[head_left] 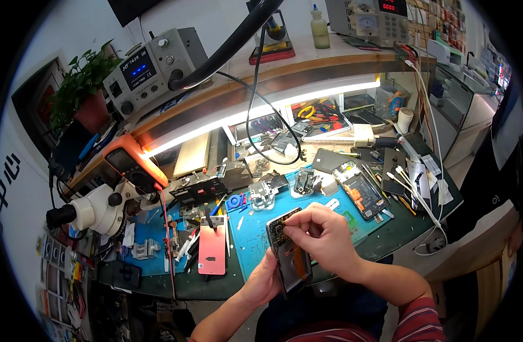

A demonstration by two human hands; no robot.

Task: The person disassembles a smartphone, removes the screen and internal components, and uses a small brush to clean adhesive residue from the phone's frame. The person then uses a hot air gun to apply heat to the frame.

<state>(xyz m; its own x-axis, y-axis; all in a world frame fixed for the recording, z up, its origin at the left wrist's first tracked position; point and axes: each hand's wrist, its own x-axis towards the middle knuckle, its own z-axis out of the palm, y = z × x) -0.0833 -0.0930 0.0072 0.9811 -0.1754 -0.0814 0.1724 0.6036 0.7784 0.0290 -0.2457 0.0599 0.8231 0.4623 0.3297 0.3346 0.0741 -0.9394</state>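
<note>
A black hose (233,50) cuts across your view above the bench (159,286). A microscope (96,211) stands left; a pink panel (212,249) and an opened handset (365,195) flank your phone (289,259), tilted over the near edge. Your left hand (263,280) clamps it, fingers hidden behind. Your right hand (325,235) bends over its top, thumb and forefinger together; whether they grip a part, I cannot tell.

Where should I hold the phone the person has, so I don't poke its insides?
Probably the thin left edge, coming from the left, like the left hand: the phone is tilted, its insides bare, and the right hand is at its far end.
</note>
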